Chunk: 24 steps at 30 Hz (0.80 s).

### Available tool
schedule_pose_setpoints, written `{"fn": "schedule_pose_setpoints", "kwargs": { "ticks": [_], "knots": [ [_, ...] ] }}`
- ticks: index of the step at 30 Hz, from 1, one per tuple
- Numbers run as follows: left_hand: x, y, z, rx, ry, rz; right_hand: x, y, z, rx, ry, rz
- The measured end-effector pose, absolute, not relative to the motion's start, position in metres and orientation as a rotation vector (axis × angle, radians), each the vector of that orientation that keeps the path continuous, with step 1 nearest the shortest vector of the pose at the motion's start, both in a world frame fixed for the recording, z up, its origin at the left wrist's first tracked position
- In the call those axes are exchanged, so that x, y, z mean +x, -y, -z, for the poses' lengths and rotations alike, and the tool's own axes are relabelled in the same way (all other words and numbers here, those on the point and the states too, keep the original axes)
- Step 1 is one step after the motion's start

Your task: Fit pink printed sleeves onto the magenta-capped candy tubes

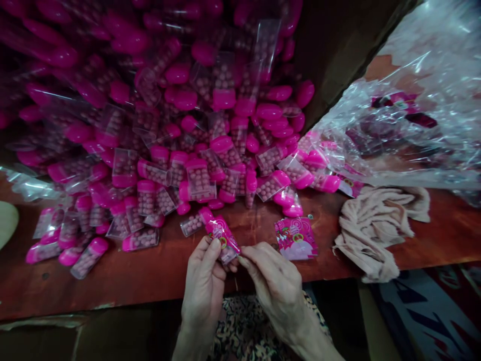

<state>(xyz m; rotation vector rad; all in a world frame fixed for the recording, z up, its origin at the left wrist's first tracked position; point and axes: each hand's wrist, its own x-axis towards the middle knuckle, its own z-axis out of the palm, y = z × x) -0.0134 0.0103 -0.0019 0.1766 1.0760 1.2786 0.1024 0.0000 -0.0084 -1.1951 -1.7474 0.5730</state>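
the left hand point(202, 283) holds a small pink printed packet point(224, 239) in a narrow grip, pinched between the thumb and bent fingers above the front edge of the desk point(131, 281). the packet lies tilted, running down to the right. the right hand point(273, 286) forms a second narrow grip, its thumb and forefinger closed on the packet's right-hand end. a clear strip shows at the lower end; its contents cannot be told. for good control, keep both grips near the packet's edges, with the printed face unfolded.

relative to the packet: a flat printed sachet point(295, 239) lies just to the right, a heap of clear pink-capped tubes of pink beads point(199, 175) rises directly beyond, a crumpled pale cloth point(376, 230) sits further right, and a clear plastic bag point(394, 125) lies beyond the cloth.
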Motion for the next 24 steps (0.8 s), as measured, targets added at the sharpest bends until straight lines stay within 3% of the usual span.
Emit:
{"fn": "schedule_pose_setpoints", "kwargs": {
  "ticks": [3,10,24],
  "knots": [
    [-0.013,-0.01,0.002,0.177,-1.092,-1.269,0.103,0.0,0.011,-1.187,1.75,-0.54],
    [-0.011,-0.006,0.002,0.227,-1.184,-1.318,0.105,-0.001,0.013,-1.286,1.552,-0.86],
    [-0.022,-0.005,0.01,0.455,-1.247,-1.298,0.109,-0.001,0.013,-1.298,1.432,-1.158]
  ]
}}
